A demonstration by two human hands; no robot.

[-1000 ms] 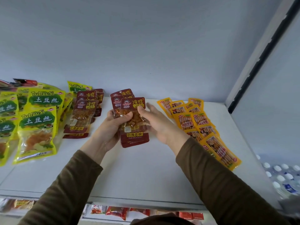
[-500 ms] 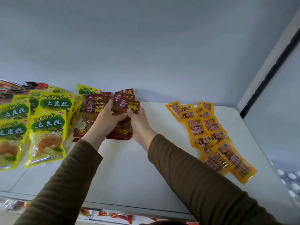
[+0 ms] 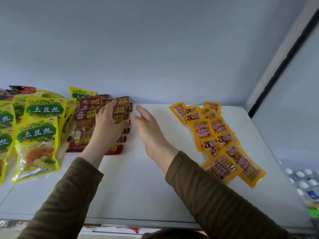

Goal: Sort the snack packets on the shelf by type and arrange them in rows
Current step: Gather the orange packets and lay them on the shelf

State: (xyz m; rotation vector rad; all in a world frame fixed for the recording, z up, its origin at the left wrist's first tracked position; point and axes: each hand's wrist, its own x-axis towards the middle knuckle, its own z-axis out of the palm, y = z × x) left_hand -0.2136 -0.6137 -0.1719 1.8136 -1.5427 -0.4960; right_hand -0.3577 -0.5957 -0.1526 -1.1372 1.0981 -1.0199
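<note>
Left hand (image 3: 107, 125) lay flat, fingers pressing dark red packets (image 3: 120, 112) on white shelf (image 3: 138, 187), beside yellow-green packets (image 3: 37, 144). Right hand (image 3: 149, 131) hovered, grip spread, empty. Orange packets (image 3: 222, 140) lay right.

Left-edge yellow packets (image 3: 4, 116) — cropped
</note>
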